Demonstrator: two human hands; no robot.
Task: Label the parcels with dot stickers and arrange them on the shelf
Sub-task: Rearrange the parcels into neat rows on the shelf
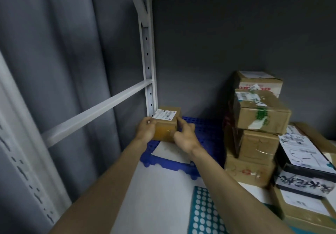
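A small brown cardboard parcel (166, 124) with a white shipping label on top sits at the back left corner of the shelf, over the blue plastic grid mat (205, 126). My left hand (145, 130) grips its left side with curled fingers. My right hand (183, 135) grips its right side, thumb on the near face. A teal sheet of white dot stickers (205, 213) lies on the white shelf board near the front, right of my right forearm.
A stack of several cardboard parcels (258, 117) stands at the right. More boxes, one black with a label (305, 163), lie beyond it at the right edge. A white shelf upright (149, 61) and crossbar (98, 110) bound the left side, against a grey wall.
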